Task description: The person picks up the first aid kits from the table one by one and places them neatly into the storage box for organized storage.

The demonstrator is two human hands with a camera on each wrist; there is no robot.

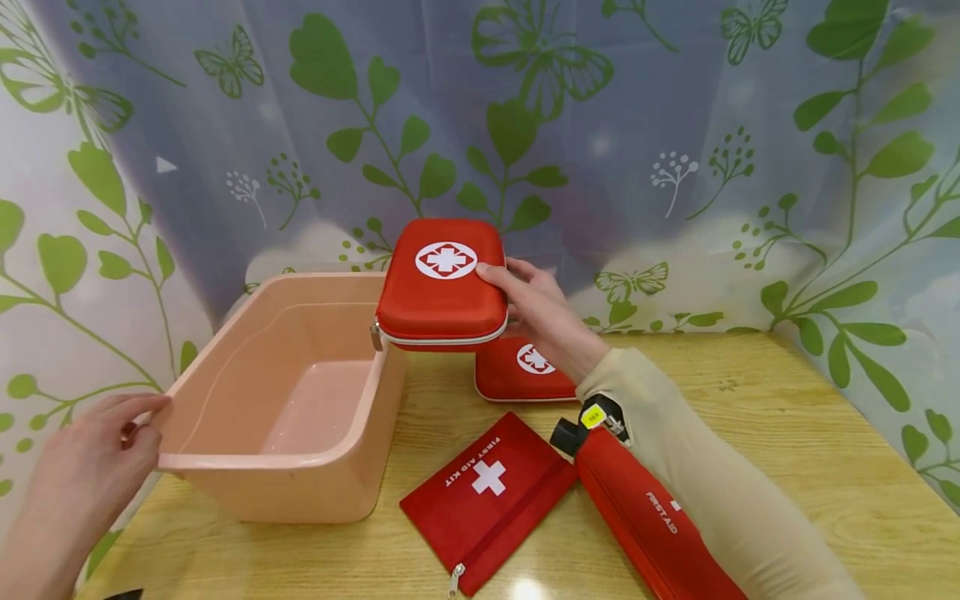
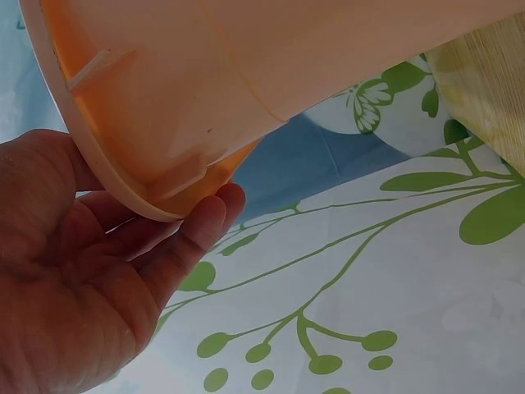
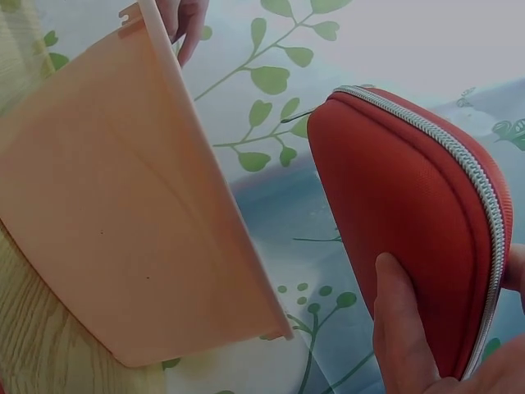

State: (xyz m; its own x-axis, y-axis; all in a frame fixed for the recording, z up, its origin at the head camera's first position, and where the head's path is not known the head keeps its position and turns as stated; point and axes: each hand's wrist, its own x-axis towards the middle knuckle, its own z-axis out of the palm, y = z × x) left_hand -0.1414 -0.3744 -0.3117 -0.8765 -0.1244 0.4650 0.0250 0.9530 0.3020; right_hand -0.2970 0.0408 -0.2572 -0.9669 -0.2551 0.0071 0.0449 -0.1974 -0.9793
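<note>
The case [image 1: 442,304] hangs in the air beside the bin's right rim, overlapping that rim in the head view; the right wrist view shows a gap between them. The bin [image 1: 300,493] opens to its left. Its badge face is up and tipped toward the person, with the zip pull [image 1: 377,336] at the near left corner. Its long axis seems to run away from the person, though foreshortening leaves that unsure.

The right hand [image 1: 551,312] grips the case by its right edge, thumb on the badge face, so the case extends leftward from the grip. The left hand [image 1: 93,458], farther off, pinches the bin's near left corner.

Behind the right hand, a second case [image 1: 506,375] rests on the table [image 1: 757,400]; nearer lie a flat pouch [image 1: 465,521] and a long bag [image 1: 648,521].
</note>
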